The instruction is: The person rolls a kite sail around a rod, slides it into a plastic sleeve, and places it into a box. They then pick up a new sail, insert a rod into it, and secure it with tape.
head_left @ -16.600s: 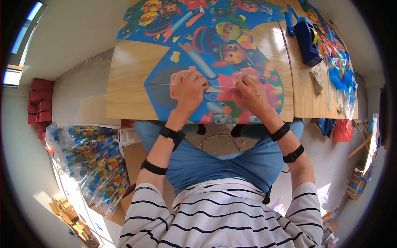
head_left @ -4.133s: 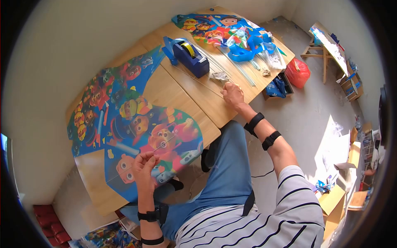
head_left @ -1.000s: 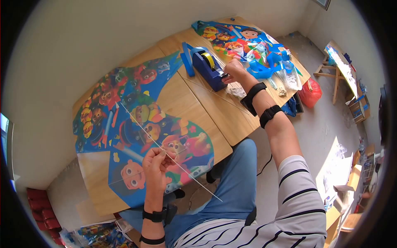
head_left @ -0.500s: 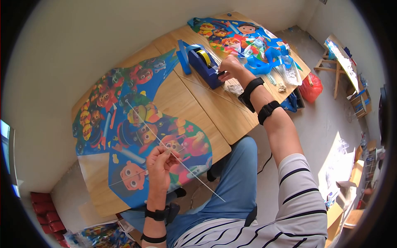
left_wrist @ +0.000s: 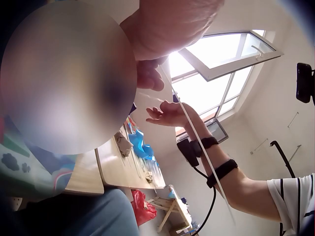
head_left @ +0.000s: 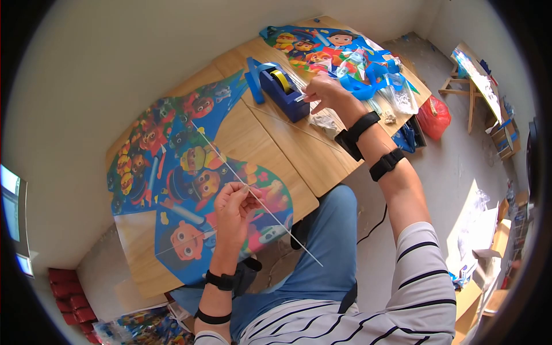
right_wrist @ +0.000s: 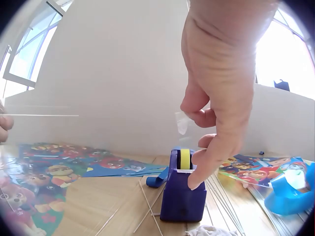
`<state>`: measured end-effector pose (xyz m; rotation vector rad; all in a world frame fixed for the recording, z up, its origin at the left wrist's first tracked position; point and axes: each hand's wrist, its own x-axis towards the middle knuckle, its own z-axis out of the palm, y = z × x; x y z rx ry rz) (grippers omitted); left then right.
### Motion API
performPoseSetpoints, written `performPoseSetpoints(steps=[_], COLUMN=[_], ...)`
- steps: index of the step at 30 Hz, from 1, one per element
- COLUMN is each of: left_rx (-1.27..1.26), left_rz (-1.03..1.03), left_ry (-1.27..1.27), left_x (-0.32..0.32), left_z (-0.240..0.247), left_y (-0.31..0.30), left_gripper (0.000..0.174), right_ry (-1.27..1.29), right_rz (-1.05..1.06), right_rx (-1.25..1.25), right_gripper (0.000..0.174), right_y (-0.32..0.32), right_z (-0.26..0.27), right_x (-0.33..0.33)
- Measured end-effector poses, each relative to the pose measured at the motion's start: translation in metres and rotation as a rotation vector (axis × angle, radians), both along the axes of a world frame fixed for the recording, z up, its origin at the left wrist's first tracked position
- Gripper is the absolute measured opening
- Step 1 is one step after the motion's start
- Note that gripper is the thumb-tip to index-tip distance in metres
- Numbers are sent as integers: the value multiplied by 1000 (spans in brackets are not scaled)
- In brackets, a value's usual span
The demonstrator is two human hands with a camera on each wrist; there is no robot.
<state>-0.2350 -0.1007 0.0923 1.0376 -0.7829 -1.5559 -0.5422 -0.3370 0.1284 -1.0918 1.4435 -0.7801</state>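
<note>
Within left grip (head_left: 234, 202), slender rod (head_left: 287, 229), within right grip (right_wrist: 219, 93), filmy tape (right_wrist: 182, 123)

Head looks down; close-in left wrist faces a white-framed glass window (left_wrist: 211, 93); right wrist shares head's navy plastic tape dispenser (right_wrist: 182, 201).

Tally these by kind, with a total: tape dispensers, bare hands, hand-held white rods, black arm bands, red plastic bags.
Tape dispenser: 1
Hands, left hand and right hand: 2
Held white rod: 1
Black arm bands: 4
Red plastic bag: 1
Total: 9
</note>
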Motion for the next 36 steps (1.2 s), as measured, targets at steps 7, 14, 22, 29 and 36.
performPoseSetpoints(steps=[7,14,22,29,36], left_rx=[-2,69,125,104,159], left_rz=[-96,-174,-227,-210,-209], left_ry=[41,32,-103,-128,-88], left_x=[-81,-162,-190,-203,-209], left_z=[-7,-28,-53,-52,-60], left_y=[-47,-46,-22,-22,-23], left_gripper=[7,7,9,7,4], right_ry=[-126,-149,-275,-302,-305], right_rz=[-30,-332,-353,-370,-399], right_rx=[-107,54,228,178,152], right_gripper=[18,7,7,3,7], right_y=[201,421,439,442,442], right_z=[82,27,-43,-47,-54], right_x=[-56,-117,-109,-112,-110])
